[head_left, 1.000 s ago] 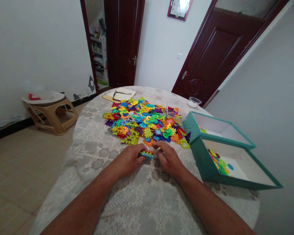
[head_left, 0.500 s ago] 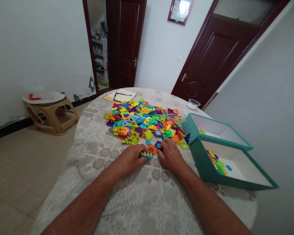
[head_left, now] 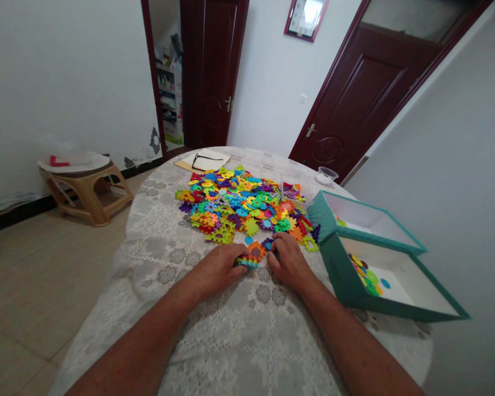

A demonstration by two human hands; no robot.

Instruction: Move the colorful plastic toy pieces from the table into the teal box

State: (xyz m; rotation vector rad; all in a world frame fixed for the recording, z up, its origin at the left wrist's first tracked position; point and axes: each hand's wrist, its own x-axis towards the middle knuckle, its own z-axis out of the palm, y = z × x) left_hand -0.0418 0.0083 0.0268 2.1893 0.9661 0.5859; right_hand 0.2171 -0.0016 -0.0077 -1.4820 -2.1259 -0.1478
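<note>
Presently: clothed desk (head_left: 231, 341); open teal box (head_left: 336, 275) at R. Gear-pc pile (head_left: 243, 201) mid-desk. Nearer side: L hand (head_left: 220, 267) pinches stack (head_left: 249, 263); R hand (head_left: 289, 261) part-curled, grip can't tell. Stack low, betw. hands: toothed edges, multicol., lt-blue nearest. Orange gear (head_left: 256, 246), flat, slid nearer stack vs 1 s ago, so prob. easier reach. Purple gear (head_left: 267, 242) at R fingertips. Blue disc (head_left: 248, 240) just beyond orange.

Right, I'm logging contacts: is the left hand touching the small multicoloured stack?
Touching. The head view shows the left hand with its grip closed on the multicoloured stack, whose right end sticks out beyond it.
</note>
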